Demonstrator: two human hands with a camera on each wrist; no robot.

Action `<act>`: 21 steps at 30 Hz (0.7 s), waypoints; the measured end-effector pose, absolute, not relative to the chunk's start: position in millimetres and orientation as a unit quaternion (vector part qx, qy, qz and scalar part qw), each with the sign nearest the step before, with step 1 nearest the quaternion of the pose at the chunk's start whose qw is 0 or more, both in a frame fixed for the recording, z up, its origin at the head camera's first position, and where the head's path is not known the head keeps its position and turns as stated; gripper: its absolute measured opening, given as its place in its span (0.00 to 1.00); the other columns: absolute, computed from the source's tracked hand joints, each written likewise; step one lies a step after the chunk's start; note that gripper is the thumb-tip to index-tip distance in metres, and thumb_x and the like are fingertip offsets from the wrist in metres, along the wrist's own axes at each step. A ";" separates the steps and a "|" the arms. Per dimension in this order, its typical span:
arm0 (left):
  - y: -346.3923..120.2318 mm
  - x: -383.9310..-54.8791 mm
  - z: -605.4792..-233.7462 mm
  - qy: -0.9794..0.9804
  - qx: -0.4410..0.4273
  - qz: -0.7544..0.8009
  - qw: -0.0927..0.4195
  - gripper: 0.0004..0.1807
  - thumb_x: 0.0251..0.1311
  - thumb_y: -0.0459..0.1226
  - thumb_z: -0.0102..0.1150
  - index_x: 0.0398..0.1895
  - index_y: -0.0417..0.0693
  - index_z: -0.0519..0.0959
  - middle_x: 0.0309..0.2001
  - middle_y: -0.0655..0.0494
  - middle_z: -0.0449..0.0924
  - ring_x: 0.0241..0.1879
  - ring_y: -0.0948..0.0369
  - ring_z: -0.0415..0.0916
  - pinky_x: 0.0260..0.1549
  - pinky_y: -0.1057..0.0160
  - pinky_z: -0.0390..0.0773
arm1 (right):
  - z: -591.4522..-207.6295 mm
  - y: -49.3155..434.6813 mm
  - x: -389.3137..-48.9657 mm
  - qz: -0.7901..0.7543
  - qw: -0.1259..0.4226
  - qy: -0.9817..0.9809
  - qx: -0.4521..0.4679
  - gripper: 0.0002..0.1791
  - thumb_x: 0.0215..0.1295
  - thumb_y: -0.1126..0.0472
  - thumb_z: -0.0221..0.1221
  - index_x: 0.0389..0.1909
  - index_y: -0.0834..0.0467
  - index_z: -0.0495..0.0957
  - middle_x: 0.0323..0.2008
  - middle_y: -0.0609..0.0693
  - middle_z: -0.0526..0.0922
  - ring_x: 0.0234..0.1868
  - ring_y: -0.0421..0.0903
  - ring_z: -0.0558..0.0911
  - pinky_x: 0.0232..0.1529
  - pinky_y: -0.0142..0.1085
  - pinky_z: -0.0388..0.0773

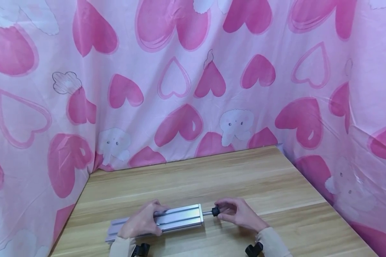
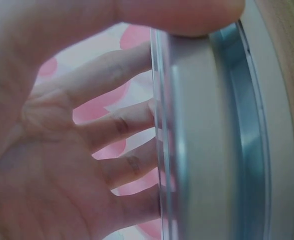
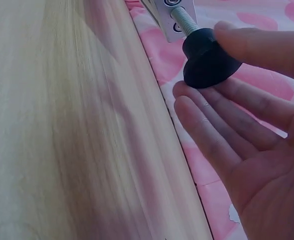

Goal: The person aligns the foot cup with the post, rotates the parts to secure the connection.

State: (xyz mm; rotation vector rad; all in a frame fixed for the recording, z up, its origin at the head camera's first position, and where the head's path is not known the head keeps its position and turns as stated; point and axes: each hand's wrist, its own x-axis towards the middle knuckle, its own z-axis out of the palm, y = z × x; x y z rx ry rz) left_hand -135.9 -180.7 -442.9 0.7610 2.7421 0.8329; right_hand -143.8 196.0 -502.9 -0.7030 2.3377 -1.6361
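A long silver aluminium profile (image 1: 181, 216) with grooved sides lies along the table's near part. My left hand (image 1: 141, 219) grips it near the middle, and the left wrist view puts the thumb on one side of the profile (image 2: 202, 125) and the fingers on the other. From the profile's right end sticks out a threaded rod (image 3: 187, 21) carrying a black levelling foot (image 3: 209, 62). My right hand (image 1: 241, 214) pinches that foot between thumb and fingers. Some bare thread shows between foot and profile end.
Beneath everything is a wood-grain table (image 1: 244, 171). A pink curtain (image 1: 180, 89) printed with hearts hangs along its back and sides. Each wrist wears a black camera mount, such as the right mount (image 1: 254, 249).
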 end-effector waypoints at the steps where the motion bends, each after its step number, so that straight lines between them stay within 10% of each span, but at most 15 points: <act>1: -180.8 -135.5 -443.3 0.921 0.256 0.281 0.087 0.42 0.26 0.34 0.77 0.58 0.47 0.84 0.40 0.60 0.75 0.40 0.63 0.71 0.40 0.67 0.74 | -503.0 195.7 -143.8 -0.550 0.104 0.796 -0.233 0.26 0.63 0.57 0.68 0.59 0.66 0.78 0.49 0.53 0.87 0.48 0.43 0.86 0.52 0.32 0.81; 21: -179.2 -131.7 -443.3 0.925 0.259 0.268 0.077 0.42 0.26 0.34 0.76 0.58 0.48 0.84 0.41 0.59 0.77 0.40 0.63 0.71 0.40 0.67 0.74 | -504.5 187.5 -146.2 -0.562 0.175 0.786 -0.190 0.23 0.77 0.47 0.51 0.39 0.63 0.84 0.30 0.59 0.88 0.27 0.51 0.87 0.31 0.44 0.85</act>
